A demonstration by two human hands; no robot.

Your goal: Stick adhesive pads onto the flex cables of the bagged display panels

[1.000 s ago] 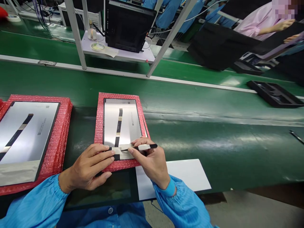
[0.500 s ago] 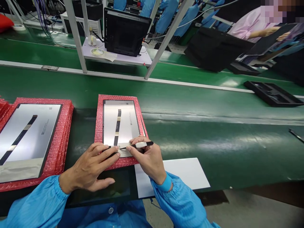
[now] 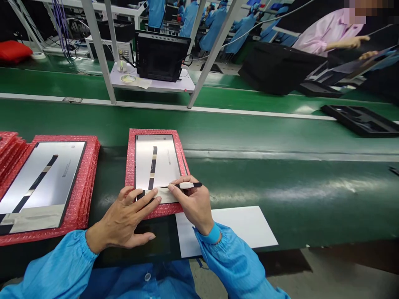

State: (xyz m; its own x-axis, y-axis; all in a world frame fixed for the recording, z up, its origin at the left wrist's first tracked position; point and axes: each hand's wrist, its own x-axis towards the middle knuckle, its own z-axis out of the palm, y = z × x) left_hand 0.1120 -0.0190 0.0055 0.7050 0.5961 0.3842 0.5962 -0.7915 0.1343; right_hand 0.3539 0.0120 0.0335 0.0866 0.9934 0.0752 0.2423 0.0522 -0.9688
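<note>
A silver display panel (image 3: pixel 162 160) with a black flex strip down its middle lies on red bubble wrap (image 3: pixel 131 158) on the green belt. My left hand (image 3: pixel 126 220) lies flat with fingers spread, its fingertips pressing the panel's near edge. My right hand (image 3: pixel 191 203) pinches black tweezers (image 3: pixel 187 185) with a white grip, their tip on the strip of tape at the panel's near edge, beside my left fingertips.
A second panel (image 3: pixel 37 182) on a stack of red bubble wrap sits at the left. A white sheet (image 3: pixel 243 226) lies by my right wrist. A black tray (image 3: pixel 358 120) rests far right. A monitor (image 3: pixel 160 56) stands behind metal posts. Another person (image 3: pixel 330 31) works at upper right.
My left fingers have spread flatter on the panel's near edge, and the tweezers have slid slightly along it. The view has tilted up a little.
</note>
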